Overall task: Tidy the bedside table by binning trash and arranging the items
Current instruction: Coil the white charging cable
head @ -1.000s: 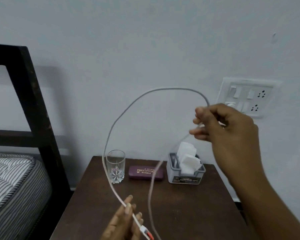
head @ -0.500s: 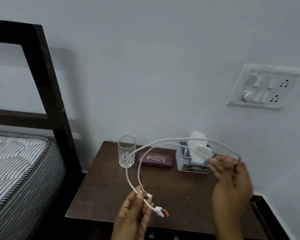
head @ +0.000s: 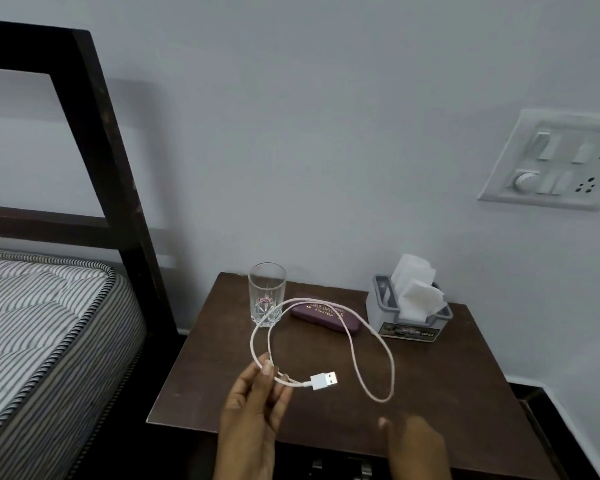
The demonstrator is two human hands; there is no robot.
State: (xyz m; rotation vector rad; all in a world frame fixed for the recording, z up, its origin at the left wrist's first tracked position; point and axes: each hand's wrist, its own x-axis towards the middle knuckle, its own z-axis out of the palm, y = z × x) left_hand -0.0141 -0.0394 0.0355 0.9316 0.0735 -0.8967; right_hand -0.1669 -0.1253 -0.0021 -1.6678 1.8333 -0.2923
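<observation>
Judging by the lower centre of the frame, the tidying looks nearly done: the left grip point(head: 253, 420) pinches the thin, pale braided cable point(head: 392, 362) just behind its white USB plug point(head: 323, 380), slack loops hanging over the dark wooden desk point(head: 447, 375), not yet coiled tight or laid down. The right grip point(head: 416, 445), blurred at lower right, touches nothing; whether spread or curled I cannot tell. Along the desk's back edge a cut clear glass point(head: 266, 292), a maroon rounded spectacle case point(head: 323, 315) and a grey plastic box point(head: 406, 329) of crumpled white tissues point(head: 416, 289) stand in line.
</observation>
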